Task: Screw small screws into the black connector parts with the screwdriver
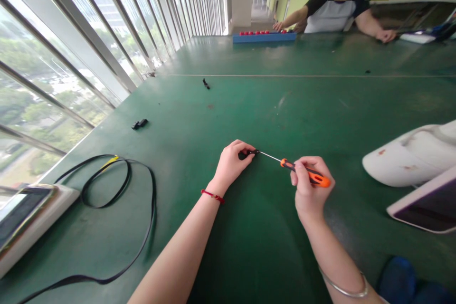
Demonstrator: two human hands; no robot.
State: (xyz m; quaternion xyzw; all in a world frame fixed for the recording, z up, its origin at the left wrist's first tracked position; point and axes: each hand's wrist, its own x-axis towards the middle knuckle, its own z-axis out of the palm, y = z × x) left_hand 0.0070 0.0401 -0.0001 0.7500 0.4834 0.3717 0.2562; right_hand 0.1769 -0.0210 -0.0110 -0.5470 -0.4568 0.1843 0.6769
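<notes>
Near the middle of the green table, my left hand (235, 159) is closed on a small black part (245, 154), mostly hidden by the fingers; its exact kind does not show. My right hand (311, 185) grips the orange and black handle of a screwdriver (287, 165). The thin metal shaft points left, and its tip meets the right end of the black part. A red bracelet (213, 196) circles my left wrist, and a silver bangle (347, 292) my right forearm.
Small black pieces (139, 124) lie at left, another (205, 84) farther back. A black cable (154, 199) loops beside a phone (26, 209) on a white box. White equipment (406, 159) and a dark-screened device (427, 204) stand right. A person (331, 14) sits behind a blue rack (263, 38).
</notes>
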